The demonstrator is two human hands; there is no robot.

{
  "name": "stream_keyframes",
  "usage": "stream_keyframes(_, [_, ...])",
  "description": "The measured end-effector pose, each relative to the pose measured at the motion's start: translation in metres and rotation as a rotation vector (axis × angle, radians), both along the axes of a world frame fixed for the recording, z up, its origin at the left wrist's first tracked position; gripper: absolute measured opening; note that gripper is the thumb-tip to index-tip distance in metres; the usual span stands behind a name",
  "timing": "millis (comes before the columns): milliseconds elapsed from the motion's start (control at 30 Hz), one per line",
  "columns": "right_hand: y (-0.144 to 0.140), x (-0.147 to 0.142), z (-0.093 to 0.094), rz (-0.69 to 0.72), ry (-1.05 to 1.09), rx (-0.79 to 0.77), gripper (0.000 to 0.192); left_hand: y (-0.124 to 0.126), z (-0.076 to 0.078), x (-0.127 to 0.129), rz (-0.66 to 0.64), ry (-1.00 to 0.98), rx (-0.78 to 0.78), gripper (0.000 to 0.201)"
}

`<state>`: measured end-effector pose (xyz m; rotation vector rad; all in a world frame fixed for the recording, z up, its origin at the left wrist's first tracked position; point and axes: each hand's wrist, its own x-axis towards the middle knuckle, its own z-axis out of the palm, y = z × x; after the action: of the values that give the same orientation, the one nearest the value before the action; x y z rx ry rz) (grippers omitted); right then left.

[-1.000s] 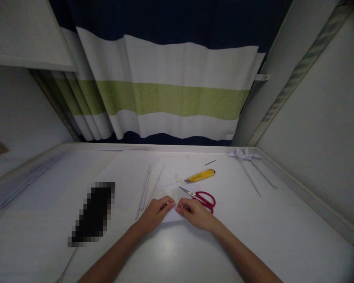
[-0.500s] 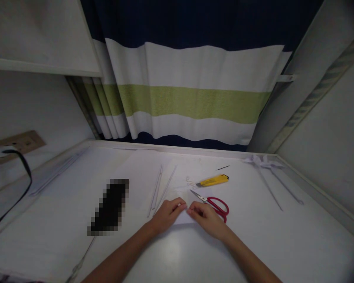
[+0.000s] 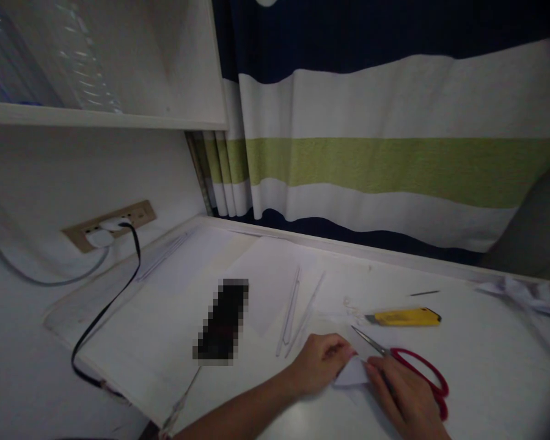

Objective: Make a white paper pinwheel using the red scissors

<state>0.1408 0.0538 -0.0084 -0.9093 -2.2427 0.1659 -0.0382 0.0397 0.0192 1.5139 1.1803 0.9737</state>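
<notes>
Paper (image 3: 351, 374) is pinched between the fingertips of the left hand (image 3: 315, 363) and right hand (image 3: 404, 391); uneven pulling could tear it, or the right hand could jostle nearby scissors (image 3: 379, 348).

Beyond the red-handled scissors (image 3: 385, 351), reach is blocked by the yellow utility knife (image 3: 406, 316); on their near left, by the right hand (image 3: 404, 390); to their right, tabletop (image 3: 495, 366) is left passable

there are two hands (image 3: 318, 366) (image 3: 406, 392), one cutter (image 3: 406, 317), one scissors (image 3: 385, 351).
</notes>
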Motion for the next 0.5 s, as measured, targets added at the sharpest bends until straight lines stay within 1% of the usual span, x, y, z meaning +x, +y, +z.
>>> stream_keyframes(100, [0.001,0.001,-0.002,-0.037,-0.016,0.043,0.021,-0.002,0.002,-0.002,-0.003,0.0,0.019,0.034])
stream_keyframes(200, [0.001,0.001,-0.003,-0.077,-0.027,0.045,0.021,-0.003,0.002,-0.002,-0.018,-0.006,0.023,0.027])
stream_keyframes(300, [0.0,0.0,-0.001,-0.051,-0.023,0.017,0.018,-0.002,-0.002,-0.001,-0.02,-0.024,-0.001,0.025])
stream_keyframes(400, [-0.001,-0.001,0.002,-0.023,0.016,-0.025,0.019,0.0,-0.006,0.0,-0.009,-0.054,-0.053,0.03])
stream_keyframes(500, [0.0,-0.002,0.005,-0.032,0.046,-0.082,0.021,0.002,-0.008,-0.002,0.018,-0.084,-0.093,0.033])
